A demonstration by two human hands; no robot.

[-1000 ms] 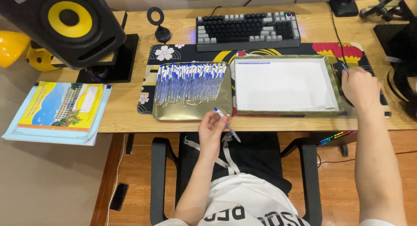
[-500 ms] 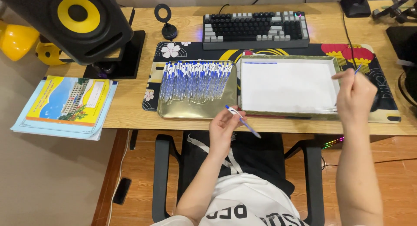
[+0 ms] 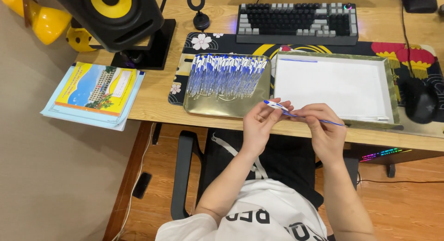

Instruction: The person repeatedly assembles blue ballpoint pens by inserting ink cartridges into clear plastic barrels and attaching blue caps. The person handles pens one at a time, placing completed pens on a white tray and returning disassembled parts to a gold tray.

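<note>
Over the near edge of the wooden counter (image 3: 152,100), just in front of the gold tray (image 3: 222,107) of blue-and-white pens (image 3: 226,74), the left hand (image 3: 260,123) pinches a pen barrel (image 3: 276,105) while the right hand (image 3: 324,130) grips its thin blue refill (image 3: 323,121), both hands touching.

No packages, signs or screens show here. The nearest thing is a printed booklet cover (image 3: 96,89), yellow and blue, lying on pale papers at the surface's left edge.
</note>
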